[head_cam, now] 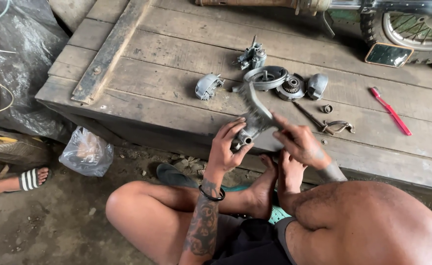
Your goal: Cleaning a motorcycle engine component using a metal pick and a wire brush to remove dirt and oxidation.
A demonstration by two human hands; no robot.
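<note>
Rough wooden desk (167, 93) carries stripped parts: round housing (266, 77), gear (291, 86), covers. Both hands, left hand (224, 147) and right hand (302, 143), grip a grey metal casting (255, 118); reassembly looks unfinished.

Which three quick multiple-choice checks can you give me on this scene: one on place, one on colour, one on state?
1. Where does the long-handled screwdriver lie?
A. on the wooden platform, right of the parts
B. on the ground
C. in the plastic bag

2. What colour is its handle?
A. blue
B. red-pink
C. green

3. How is the grey metal engine part with a long arm held?
A. lying untouched
B. by one hand only
C. by both hands, above the platform edge

Answers: 1 A, it rests on the wooden platform planks; 2 B, the handle is plainly red-pink; 3 C, the left hand grips its lower end and the right hand touches its side.
</note>
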